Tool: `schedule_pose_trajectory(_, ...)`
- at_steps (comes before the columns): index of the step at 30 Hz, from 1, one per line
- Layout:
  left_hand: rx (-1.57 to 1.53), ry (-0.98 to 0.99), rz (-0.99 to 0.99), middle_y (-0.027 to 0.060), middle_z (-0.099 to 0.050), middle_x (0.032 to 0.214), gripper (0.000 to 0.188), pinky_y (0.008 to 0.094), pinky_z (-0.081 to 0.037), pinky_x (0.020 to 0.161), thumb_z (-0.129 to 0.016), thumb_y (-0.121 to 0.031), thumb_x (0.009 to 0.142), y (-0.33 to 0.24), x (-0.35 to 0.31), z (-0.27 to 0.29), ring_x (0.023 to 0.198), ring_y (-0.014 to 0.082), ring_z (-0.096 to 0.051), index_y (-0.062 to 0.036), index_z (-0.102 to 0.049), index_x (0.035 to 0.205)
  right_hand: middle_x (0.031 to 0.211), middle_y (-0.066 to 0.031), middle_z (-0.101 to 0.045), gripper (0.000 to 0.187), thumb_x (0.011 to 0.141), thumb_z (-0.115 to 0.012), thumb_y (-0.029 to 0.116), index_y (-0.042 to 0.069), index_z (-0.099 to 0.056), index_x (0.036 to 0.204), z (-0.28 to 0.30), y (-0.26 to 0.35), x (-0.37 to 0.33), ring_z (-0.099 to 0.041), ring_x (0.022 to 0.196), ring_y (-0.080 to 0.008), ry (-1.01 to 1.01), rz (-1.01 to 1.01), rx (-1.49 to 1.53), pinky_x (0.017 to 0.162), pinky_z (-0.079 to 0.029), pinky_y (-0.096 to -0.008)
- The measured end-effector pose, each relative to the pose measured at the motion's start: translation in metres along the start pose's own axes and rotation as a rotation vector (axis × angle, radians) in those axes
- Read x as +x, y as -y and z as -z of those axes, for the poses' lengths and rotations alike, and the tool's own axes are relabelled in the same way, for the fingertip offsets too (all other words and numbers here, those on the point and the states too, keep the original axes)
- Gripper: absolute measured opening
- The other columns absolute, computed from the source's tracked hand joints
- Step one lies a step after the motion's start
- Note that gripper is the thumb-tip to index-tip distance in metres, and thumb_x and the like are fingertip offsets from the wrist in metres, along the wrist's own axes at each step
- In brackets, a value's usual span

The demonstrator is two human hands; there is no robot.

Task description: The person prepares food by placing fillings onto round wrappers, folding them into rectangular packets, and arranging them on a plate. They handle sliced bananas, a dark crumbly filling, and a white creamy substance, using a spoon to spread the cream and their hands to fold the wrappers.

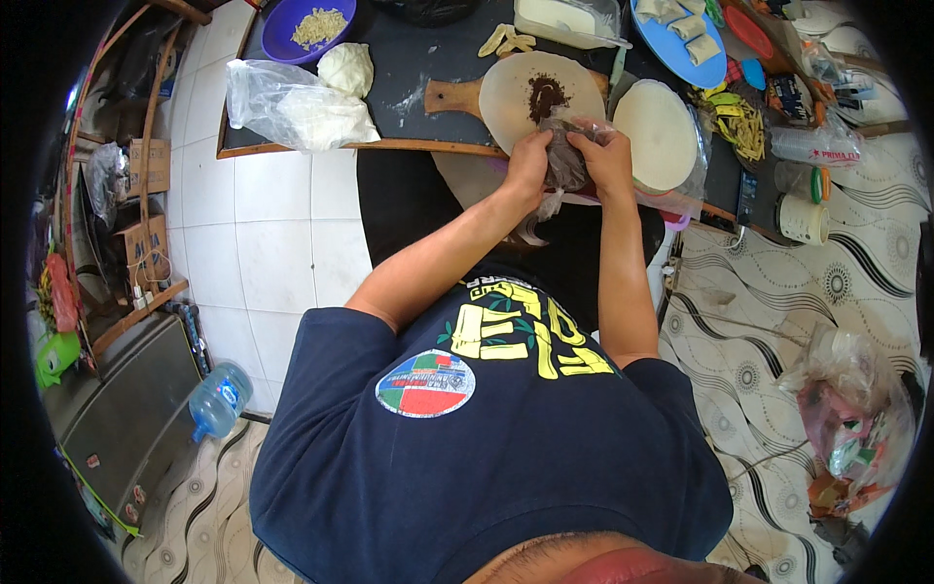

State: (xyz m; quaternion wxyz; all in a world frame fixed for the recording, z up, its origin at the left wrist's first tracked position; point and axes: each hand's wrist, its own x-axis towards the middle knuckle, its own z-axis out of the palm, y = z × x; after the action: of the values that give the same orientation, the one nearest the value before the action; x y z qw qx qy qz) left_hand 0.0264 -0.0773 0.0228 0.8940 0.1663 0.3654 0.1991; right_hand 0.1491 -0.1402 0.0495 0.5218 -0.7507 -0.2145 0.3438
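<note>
Both of my hands hold a clear plastic bag of dark brown crumbs (pixel 566 167) at the table's near edge. My left hand (pixel 528 167) grips its left side with closed fingers, and my right hand (pixel 607 158) pinches the right side near the top. Just beyond the bag, a thin round pale wrapper (pixel 498 102) lies on a wooden board with a handle (pixel 452 97). A patch of dark brown crumbs (pixel 548 95) is spread on the wrapper. Right of my right hand is a pile of round wrappers (pixel 656 136) on plastic.
Left on the dark table (pixel 404 127) are a purple bowl (pixel 277 44) of chopped pieces, a white lump (pixel 346 70) and a bag of white powder (pixel 336 122). Pale yellow slices (pixel 506 41), a white tub (pixel 564 19) and a blue plate (pixel 671 49) of folded rolls stand farther back.
</note>
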Motion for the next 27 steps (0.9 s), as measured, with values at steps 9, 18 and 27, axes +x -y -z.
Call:
schedule_pose_trajectory(9,0.041,0.011,-0.034,0.0103,-0.067,0.110,0.026,0.0383,-0.057,0.082,-0.050,-0.019,0.105,0.004,0.001,0.000,0.097,0.0220,-0.069,0.0001,-0.058,0.121,0.091,-0.0084,-0.074,0.021,0.083,-0.079,0.006,-0.006,-0.075,0.100,-0.004,0.001,-0.004,-0.066,0.080,-0.0136,-0.051,-0.013,0.025,0.073,-0.053,-0.0285)
schedule_pose_trajectory(18,0.037,-0.001,0.003,0.0078,-0.067,0.111,0.026,0.0374,-0.056,0.079,-0.048,-0.022,0.105,0.004,-0.010,-0.007,0.096,0.0203,-0.068,-0.0046,-0.058,0.122,0.086,-0.0083,-0.074,0.017,0.082,-0.079,0.007,-0.006,-0.077,0.093,-0.006,-0.003,-0.003,-0.065,0.077,-0.0131,-0.095,-0.010,-0.030,0.071,-0.052,-0.0285)
schedule_pose_trajectory(27,0.077,0.009,0.004,0.0105,-0.065,0.114,0.028,0.0419,-0.057,0.085,-0.047,-0.021,0.105,-0.010,0.002,-0.012,0.101,0.0232,-0.067,-0.0033,-0.055,0.126,0.090,-0.0096,-0.074,0.020,0.082,-0.079,0.007,-0.006,-0.075,0.097,-0.007,0.008,0.010,-0.067,0.079,-0.0140,-0.093,0.054,-0.131,0.073,-0.053,-0.0276)
